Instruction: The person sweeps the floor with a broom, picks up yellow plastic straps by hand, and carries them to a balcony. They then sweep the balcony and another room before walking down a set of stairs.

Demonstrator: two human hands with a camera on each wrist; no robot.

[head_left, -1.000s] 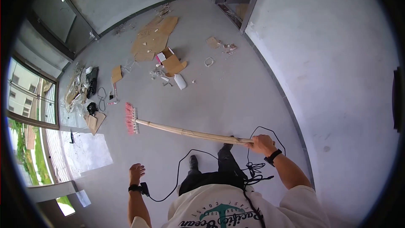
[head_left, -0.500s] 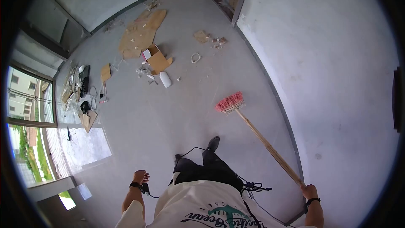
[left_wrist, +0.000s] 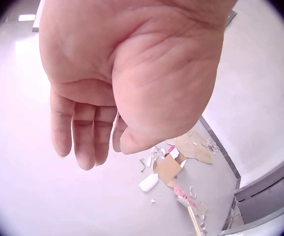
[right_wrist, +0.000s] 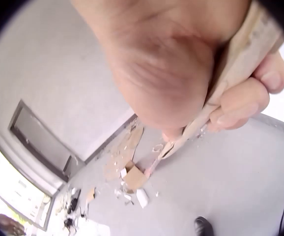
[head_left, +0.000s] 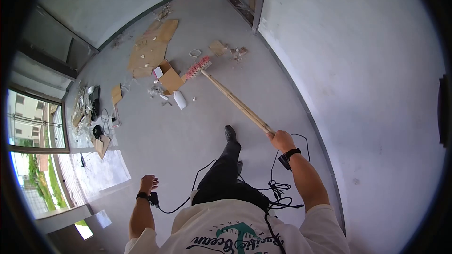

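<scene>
My right hand [head_left: 281,141] grips the end of a broom's wooden handle [head_left: 238,103]. In the right wrist view the fingers [right_wrist: 242,103] curl round the handle. The broom head [head_left: 198,67], with pink and white bristles, is out ahead, beside the open cardboard box [head_left: 170,79] and close to a white ring of cable [head_left: 195,53]. Away from the broom, my left hand [head_left: 149,184] hangs at my left side. Its fingers [left_wrist: 84,137] are loosely bent and hold nothing in the left wrist view.
Flattened cardboard [head_left: 149,49] lies behind the box, a white bottle-like item [head_left: 179,99] in front of it. Scraps [head_left: 239,52] are scattered right of the broom head. Plastic and black items [head_left: 89,106] lie near the window. A black cable [head_left: 278,188] trails from my waist. A wall [head_left: 348,89] runs along the right.
The broom swung from left to far right, then forward and left to the box. My right hand went out to the right and came back in. One foot stepped forward; the left hand stays empty.
</scene>
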